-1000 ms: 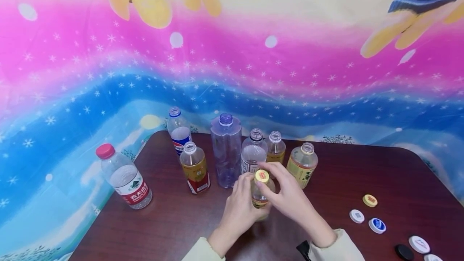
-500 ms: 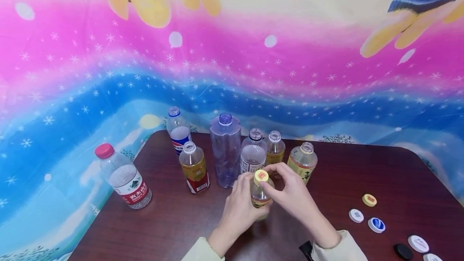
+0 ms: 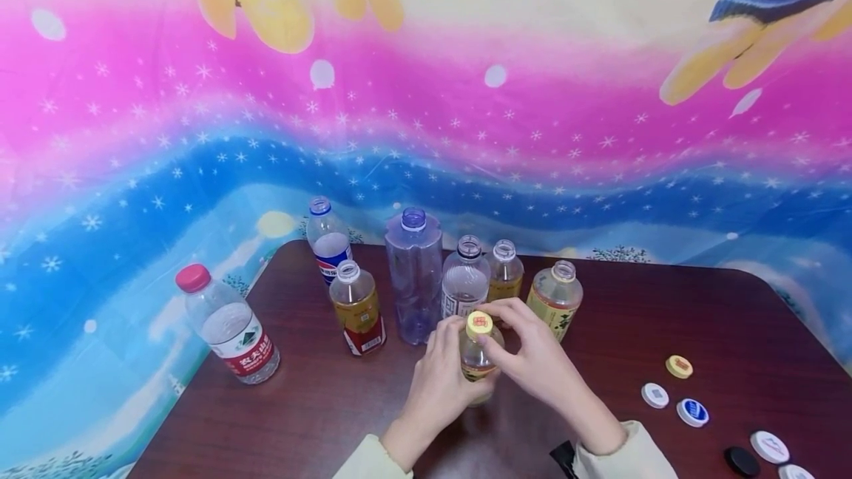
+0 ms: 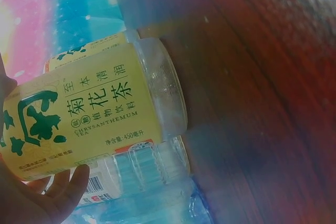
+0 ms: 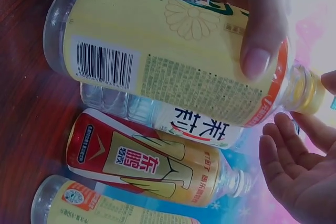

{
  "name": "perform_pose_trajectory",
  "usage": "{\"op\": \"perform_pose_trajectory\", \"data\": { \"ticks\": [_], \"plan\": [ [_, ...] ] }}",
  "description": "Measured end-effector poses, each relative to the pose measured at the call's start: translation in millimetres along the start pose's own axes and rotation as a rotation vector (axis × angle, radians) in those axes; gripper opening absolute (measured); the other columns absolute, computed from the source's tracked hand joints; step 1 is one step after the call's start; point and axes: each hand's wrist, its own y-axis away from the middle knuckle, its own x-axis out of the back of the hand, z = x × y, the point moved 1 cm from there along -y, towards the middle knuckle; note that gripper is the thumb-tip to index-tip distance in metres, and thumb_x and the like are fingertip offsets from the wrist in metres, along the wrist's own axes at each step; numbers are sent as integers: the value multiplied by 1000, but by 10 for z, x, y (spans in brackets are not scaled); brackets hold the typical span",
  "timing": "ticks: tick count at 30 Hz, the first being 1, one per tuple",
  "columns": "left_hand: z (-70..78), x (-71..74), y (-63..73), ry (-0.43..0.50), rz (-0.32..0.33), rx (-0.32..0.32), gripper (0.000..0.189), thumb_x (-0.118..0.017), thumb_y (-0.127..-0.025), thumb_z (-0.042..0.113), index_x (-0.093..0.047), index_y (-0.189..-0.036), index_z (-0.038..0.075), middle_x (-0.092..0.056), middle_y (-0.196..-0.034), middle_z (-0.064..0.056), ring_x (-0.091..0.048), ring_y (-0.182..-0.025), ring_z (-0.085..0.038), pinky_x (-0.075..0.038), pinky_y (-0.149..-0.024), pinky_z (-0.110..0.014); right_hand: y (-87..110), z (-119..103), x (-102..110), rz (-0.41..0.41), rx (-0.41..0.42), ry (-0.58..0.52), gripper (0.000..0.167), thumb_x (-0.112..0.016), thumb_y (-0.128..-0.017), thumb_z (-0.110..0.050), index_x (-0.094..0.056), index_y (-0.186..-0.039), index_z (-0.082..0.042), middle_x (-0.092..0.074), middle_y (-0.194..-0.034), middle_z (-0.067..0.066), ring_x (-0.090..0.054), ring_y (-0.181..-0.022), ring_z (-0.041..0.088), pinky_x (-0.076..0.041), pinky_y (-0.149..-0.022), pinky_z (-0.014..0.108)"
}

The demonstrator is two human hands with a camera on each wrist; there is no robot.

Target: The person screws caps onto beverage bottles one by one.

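Gripping the upright tea bottle (image 3: 478,358) low with our left hand (image 3: 437,374), we pinch the yellow cap (image 3: 479,323) atop its vertical axis with our nearer right hand (image 3: 535,347).

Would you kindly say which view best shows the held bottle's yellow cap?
The head view: it shows the yellow cap from above, red print visible. The right wrist view shows only its side; the left wrist view does not show it.

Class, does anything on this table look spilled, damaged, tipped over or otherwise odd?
Nothing looks spilled, damaged or tipped over. One oddity: six bottles stand uncapped, while loose caps lie at the right of the table. Only the red-capped bottle and the tea bottle in the left hand have caps on.
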Motion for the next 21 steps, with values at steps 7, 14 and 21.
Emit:
{"op": "perform_pose_trajectory", "data": {
  "ticks": [7,14,21],
  "plan": [
    [14,7,-3,18,-25,32,71,-79,-69,40,-44,-125,12,-52,-128,-3,-56,-107,-21,-55,-70,-41,-14,-1,17,15,-39,1,26,-74,-80,-11,-66,-104,-8,-64,-100,1,-59,-85,14,-51,-73,24],
    [19,8,-11,27,-39,40,71,-79,-70,39,-44,-125,12,-51,-128,-3,-56,-108,-21,-55,-70,-42,-40,-27,-3,9,-107,9,28,-76,-78,-11,-64,-104,-6,-64,-96,2,-58,-83,10,-51,-72,23],
    [7,1,4,7,8,-2,71,-81,-69,38,-45,-124,11,-53,-126,-4,-57,-108,-22,-56,-69,-42,-40,-23,16,-66,9,-9,40,-71,-84,-15,-62,-123,-7,-65,-113,2,-60,-98,11,-52,-83,32]
  ]
}}
